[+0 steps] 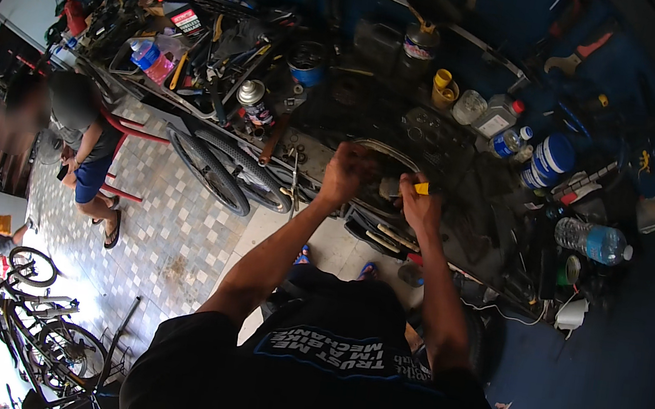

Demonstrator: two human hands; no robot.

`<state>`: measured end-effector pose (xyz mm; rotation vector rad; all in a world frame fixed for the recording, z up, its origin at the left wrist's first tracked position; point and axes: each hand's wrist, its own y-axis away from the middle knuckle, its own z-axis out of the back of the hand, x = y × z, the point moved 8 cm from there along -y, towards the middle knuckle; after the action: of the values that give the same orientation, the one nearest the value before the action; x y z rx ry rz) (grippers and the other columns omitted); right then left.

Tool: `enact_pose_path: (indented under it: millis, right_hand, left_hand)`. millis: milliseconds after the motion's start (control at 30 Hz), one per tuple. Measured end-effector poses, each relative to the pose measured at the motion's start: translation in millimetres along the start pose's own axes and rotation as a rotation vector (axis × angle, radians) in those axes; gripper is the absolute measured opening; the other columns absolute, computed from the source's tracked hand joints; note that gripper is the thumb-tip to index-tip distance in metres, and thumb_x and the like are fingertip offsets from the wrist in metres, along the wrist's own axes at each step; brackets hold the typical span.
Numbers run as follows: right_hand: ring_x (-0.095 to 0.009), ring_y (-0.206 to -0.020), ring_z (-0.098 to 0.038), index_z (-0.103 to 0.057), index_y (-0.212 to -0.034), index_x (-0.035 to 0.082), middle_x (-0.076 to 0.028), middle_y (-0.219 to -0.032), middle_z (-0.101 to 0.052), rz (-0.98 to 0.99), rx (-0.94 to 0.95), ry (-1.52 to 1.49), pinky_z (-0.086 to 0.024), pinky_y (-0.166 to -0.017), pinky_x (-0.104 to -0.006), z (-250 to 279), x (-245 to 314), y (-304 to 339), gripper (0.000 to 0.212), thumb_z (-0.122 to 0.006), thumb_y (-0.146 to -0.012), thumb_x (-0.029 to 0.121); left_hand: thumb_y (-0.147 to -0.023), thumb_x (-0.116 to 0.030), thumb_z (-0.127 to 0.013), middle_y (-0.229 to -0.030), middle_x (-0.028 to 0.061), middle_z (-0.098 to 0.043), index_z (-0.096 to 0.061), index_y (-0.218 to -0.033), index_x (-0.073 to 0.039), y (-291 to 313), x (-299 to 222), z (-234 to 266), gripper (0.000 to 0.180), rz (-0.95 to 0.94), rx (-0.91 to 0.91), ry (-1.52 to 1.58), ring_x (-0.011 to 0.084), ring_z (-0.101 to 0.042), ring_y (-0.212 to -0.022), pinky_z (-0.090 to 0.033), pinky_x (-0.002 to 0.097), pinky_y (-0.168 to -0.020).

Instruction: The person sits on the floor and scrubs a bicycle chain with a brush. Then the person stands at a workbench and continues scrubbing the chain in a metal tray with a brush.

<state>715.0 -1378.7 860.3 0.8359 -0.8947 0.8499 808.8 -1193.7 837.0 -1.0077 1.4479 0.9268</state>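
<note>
A yellow item (423, 189) is clamped in the right hand (421, 207), at twelve o'clock on its fingers. A curved rim (392, 150) is seen at eleven o'clock from that hand. The left hand (346, 175) is held at nine o'clock from the item, near the rim; its fingers are blurred, so its grip cannot be told. A spray can (252, 96) is stood at ten o'clock from it.
</note>
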Motion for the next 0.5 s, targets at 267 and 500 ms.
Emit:
enact_pose_path:
  millis: [267, 500]
  right_hand:
    - [-0.031, -0.089, -0.074, -0.067, -0.104, 0.004, -0.016, -0.102, -0.075, 0.576, -0.027, 0.397, -0.057, -0.075, -0.0405, 11, 10, 24, 0.032, -0.073, -0.097, 0.035]
    - [-0.024, -0.074, -0.072, -0.069, -0.100, 0.003, -0.011, -0.081, -0.073, 0.329, -0.088, 0.206, -0.053, -0.069, -0.0338, 21, 25, 11, 0.028, -0.074, -0.098, 0.030]
  left_hand:
    - [-0.101, -0.001, -0.063, -0.116, 0.0172, -0.074, -0.060, -0.134, 0.003, -2, 13, -2, 0.033, 0.210, 0.118, 0.331, 0.0289, -0.075, -0.103, -0.064, 0.0405, -0.092]
    - [-0.097, -0.002, -0.070, -0.119, 0.0150, -0.075, -0.064, -0.134, 0.001, -2, 15, -4, 0.038, 0.147, 0.061, 0.064, 0.0242, -0.075, -0.103, -0.062, 0.0353, -0.092]
